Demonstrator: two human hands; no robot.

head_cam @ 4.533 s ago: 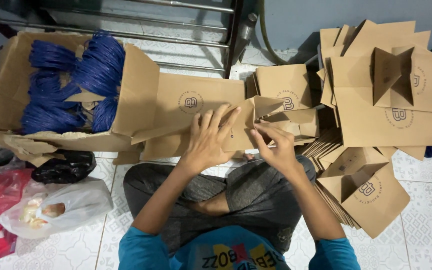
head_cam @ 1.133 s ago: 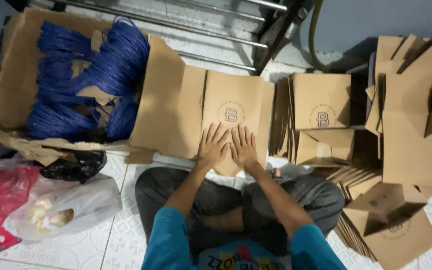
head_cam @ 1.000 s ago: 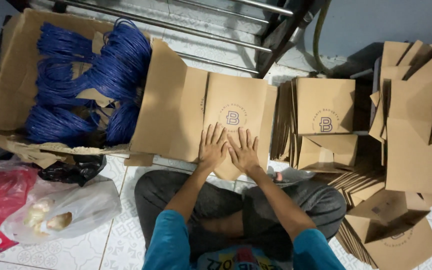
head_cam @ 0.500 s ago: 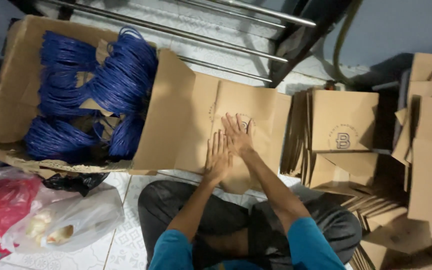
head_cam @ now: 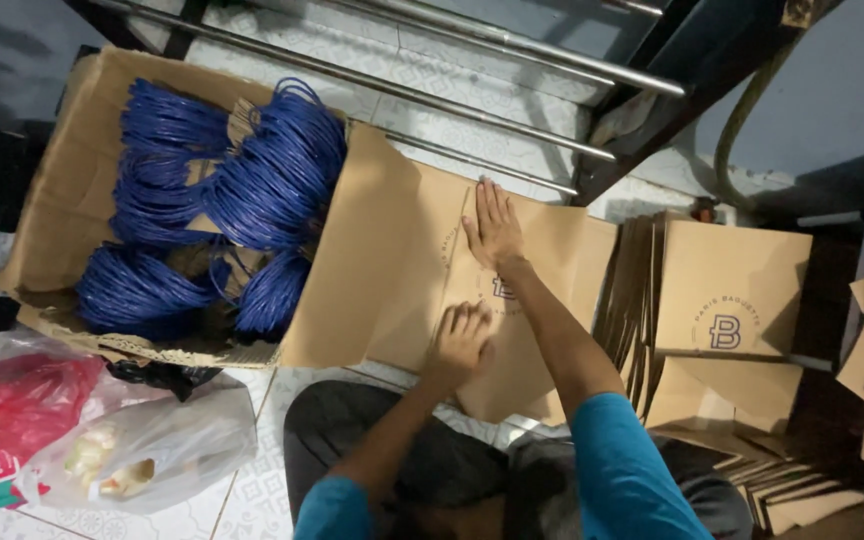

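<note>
The flat kraft paper bag lies in the middle of the frame, resting on the turned-down flap of the big cardboard box and running with its long axis from the person's lap at the bottom up towards the metal stair rails at the top. Both hands are on it: the right hand lies flat with fingers spread and straight near the bag's upper end, grasping nothing, while the left hand is curled, knuckles bent, pressing on the lower part just left of the printed logo. So the left hand is the nearer one to the body and the bag stretches away from it, straight ahead under the right arm. Blue cord bundles fill the box at upper left; finished bags stand stacked at right. Half a second ago the two hands lay side by side lower on the bag; now the right has slid to the far end and the left has closed up.
</note>
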